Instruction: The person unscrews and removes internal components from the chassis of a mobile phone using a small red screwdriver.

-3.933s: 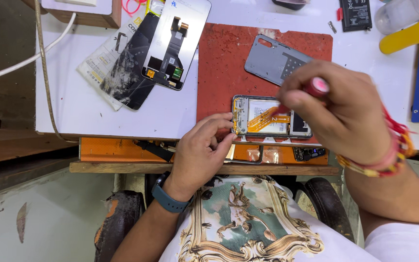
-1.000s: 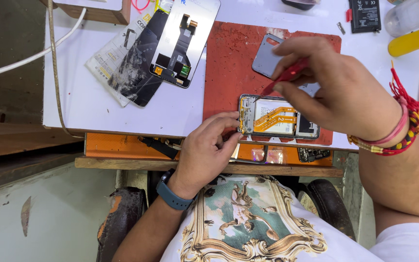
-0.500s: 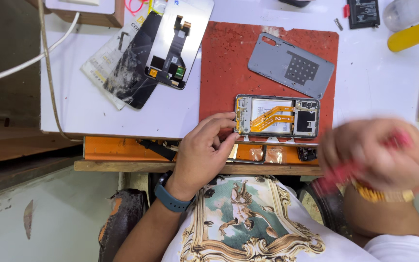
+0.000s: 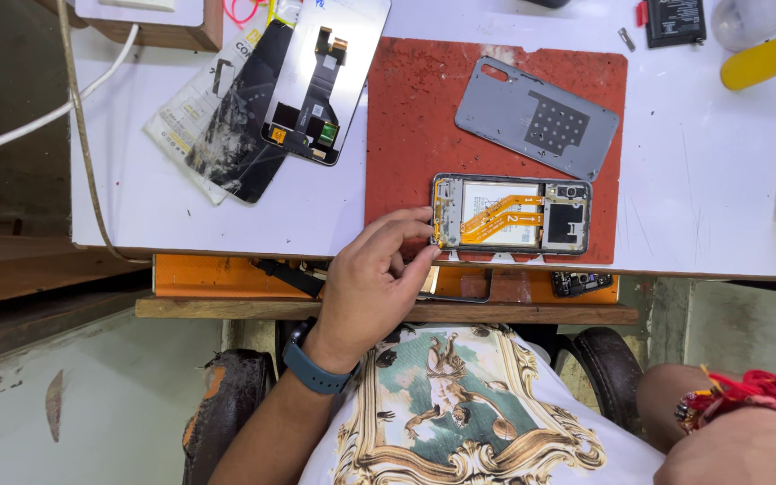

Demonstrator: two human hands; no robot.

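The opened phone (image 4: 511, 214) lies flat at the near edge of the red work mat (image 4: 415, 117), its long axis running left to right along the edge of the white surface (image 4: 702, 198). Its insides face up: orange flex cables cross the middle and the camera end points to my right. My left hand (image 4: 372, 278) reaches up from below, palm down, wrist bent, with my fingertips (image 4: 424, 216) curled loosely against the phone's left short end, pinning it rather than gripping. My right hand (image 4: 747, 454) is down at the lower right, off the surface, mostly out of view; I cannot tell how it is held. Just beyond the phone lies the grey back cover (image 4: 536, 117), tilted. Further left sits a detached display panel (image 4: 321, 81) over a cracked screen (image 4: 235, 135).
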